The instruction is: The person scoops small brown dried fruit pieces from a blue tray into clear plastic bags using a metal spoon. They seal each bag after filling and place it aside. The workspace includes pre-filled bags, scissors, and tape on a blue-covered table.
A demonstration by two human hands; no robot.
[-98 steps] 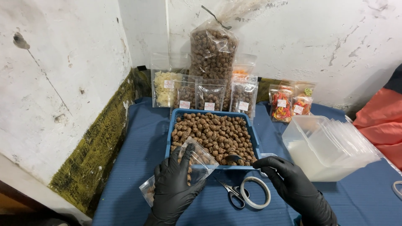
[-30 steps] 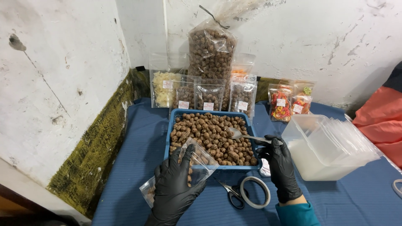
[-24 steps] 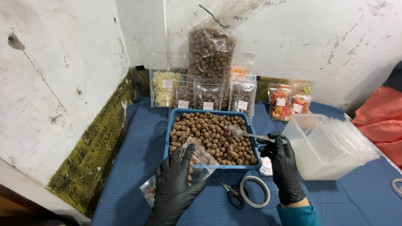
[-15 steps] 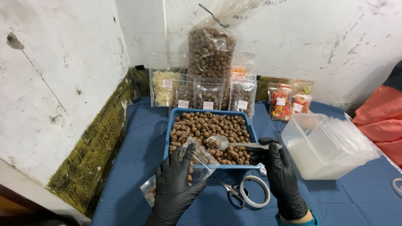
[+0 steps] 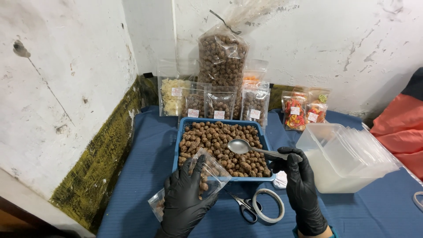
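Both black-gloved forearms are cut off by the lower edge, and the lower part of the clear pouch (image 5: 198,185) is hidden behind the left hand (image 5: 187,200); since a moment ago the metal spoon (image 5: 251,148) has swung left, its bowl now over the brown balls in the blue tray (image 5: 224,178); left fingers curl around the pouch, just before the tray; the right hand (image 5: 299,183) pinches the spoon handle.

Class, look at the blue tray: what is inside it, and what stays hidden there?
The blue tray is filled with brown coated balls. The spoon, held by the right hand, hangs over them. The tray floor is covered, and the left hand's bag hides its near corner.
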